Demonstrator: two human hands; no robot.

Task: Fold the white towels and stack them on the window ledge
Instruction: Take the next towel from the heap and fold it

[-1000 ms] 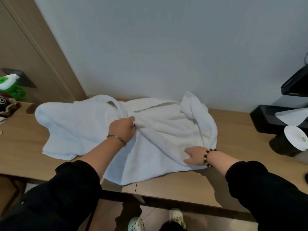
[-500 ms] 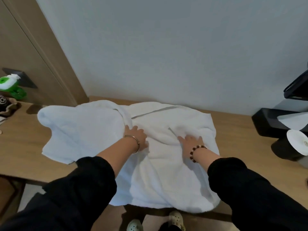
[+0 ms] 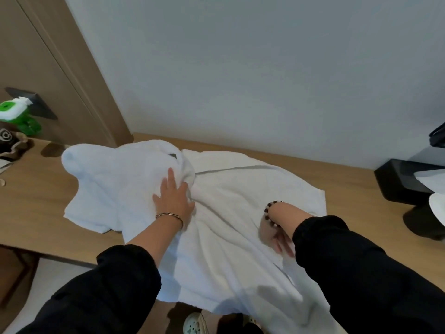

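Observation:
A large white towel (image 3: 231, 189) lies rumpled across the wooden ledge (image 3: 33, 203), its near part hanging over the front edge. A bunched fold runs down its middle. My left hand (image 3: 172, 197) lies flat on the towel beside that fold, fingers straight and pointing away from me. My right hand (image 3: 275, 233) is turned back toward me, fingers straight and pressing the cloth near the ledge's front edge; my sleeve covers part of it.
A green and white bottle (image 3: 16, 116) and a dark bag (image 3: 9, 144) stand at the far left. A black holder (image 3: 404, 182) with white paper and a dark cup with a white lid (image 3: 431, 220) sit at the right. The wall runs behind.
The towel has been drawn toward me and hangs further over the front edge. My left hand let go of the fold and flattened; my right hand slid back toward me.

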